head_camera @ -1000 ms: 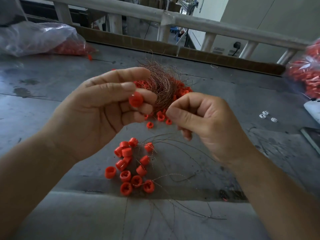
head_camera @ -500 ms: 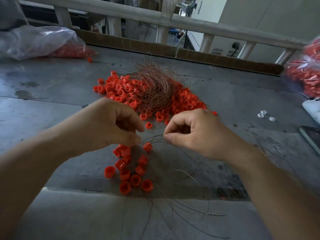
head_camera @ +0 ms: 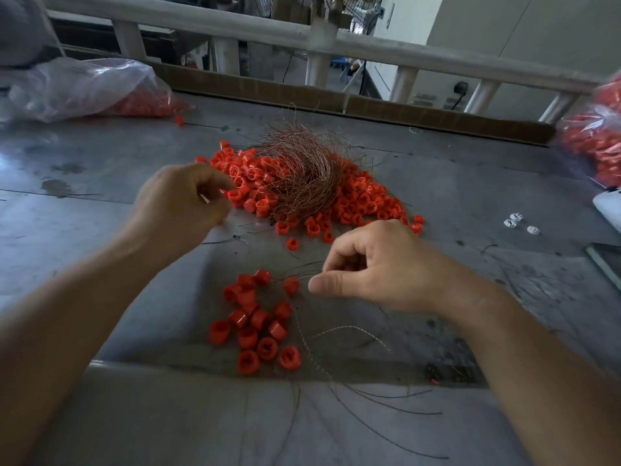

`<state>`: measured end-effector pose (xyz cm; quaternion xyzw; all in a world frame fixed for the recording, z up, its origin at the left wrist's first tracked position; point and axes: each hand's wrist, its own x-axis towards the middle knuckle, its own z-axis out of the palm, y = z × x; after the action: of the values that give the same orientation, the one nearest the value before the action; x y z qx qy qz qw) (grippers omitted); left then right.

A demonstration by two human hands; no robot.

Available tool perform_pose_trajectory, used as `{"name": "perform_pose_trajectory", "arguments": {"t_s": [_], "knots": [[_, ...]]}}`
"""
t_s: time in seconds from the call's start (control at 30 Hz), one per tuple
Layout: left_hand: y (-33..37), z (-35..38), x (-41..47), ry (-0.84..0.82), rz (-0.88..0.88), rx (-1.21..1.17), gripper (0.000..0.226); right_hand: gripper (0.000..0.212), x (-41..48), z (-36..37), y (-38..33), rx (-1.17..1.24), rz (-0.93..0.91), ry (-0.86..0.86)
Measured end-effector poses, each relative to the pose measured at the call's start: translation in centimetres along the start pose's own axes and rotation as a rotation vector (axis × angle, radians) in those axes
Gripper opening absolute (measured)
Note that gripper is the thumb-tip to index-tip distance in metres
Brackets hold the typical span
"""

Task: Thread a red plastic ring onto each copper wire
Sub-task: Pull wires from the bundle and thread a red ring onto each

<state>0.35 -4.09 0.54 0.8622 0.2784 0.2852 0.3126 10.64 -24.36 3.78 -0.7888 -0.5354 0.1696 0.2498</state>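
Observation:
A tangled bundle of copper wire (head_camera: 302, 176) lies on a heap of loose red plastic rings (head_camera: 363, 200) at the middle of the grey table. My left hand (head_camera: 181, 203) is at the heap's left edge, its thumb and forefinger curled round a red ring (head_camera: 234, 195). My right hand (head_camera: 379, 267) is nearer to me and pinches thin copper wires (head_camera: 304, 277) between thumb and forefinger. A red ring (head_camera: 291, 284) sits on those wires just left of my thumb. Below it lies a cluster of rings on wires (head_camera: 255, 327), whose wire tails trail over the table's front edge.
Clear plastic bags of red rings lie at the far left (head_camera: 94, 89) and far right (head_camera: 598, 139). Small white parts (head_camera: 517, 223) and a white object (head_camera: 608, 206) are at the right. A white railing (head_camera: 336, 45) and a cardboard strip run along the table's back edge.
My left hand let go of the ring it brought down to the near cluster and moved up to the loose heap. My right hand stayed low, still pinching the wires.

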Motion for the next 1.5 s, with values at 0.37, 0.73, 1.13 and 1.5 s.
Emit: {"name": "perform_pose_trajectory", "arguments": {"t_s": [0.37, 0.73, 1.13, 1.5], "knots": [[-1.3, 1.7, 1.0, -0.074, 0.048, 0.291, 0.031, 0.024, 0.3, -0.3, 1.1, -0.003, 0.039, 0.176], [-0.2, 1.1, 0.4, 0.077, 0.044, 0.129, 0.016, 0.021, 0.3, -0.4, 1.6, -0.03, 0.072, 0.199], [3.8, 0.7, -3.6, -0.271, 0.453, -0.202, 0.037, 0.013, 0.8, 0.0, 1.6, -0.151, 0.025, 0.432], [4.1, 1.8, -4.1, -0.495, 0.619, -0.146, 0.024, 0.044, 3.5, 1.8, 3.0, -0.393, -0.104, 0.254]]}}
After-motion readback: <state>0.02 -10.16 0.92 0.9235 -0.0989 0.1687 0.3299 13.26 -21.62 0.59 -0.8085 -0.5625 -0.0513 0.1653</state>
